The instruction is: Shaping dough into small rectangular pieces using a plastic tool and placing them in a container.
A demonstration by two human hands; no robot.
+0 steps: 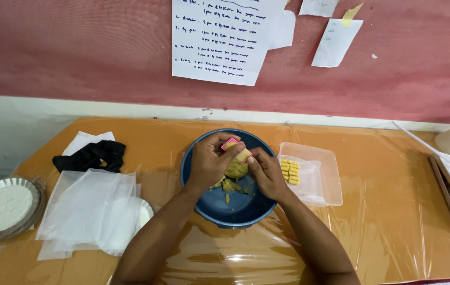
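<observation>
Right over the blue bowl [235, 211], both hands meet above a lump of yellow dough [236, 169]. The left hand [209, 161] has its fingers closed on a small pink-and-yellow wrapped piece [234, 146], pinching its upper end, while the right hand [267, 171] has its fingers pinched on the lower end of that same piece. Crumbs of dough lie on the bowl's floor beneath the hands. Just to the right of the bowl stands a clear plastic tray [330, 184] holding a stack of small yellow blocks [290, 171]. On the orange, film-covered worktop [383, 211], sheets of white paper [88, 211] lie to the left, with a black cloth [93, 155] behind them and a foil dish of white flour [3, 206] at the far left.
</observation>
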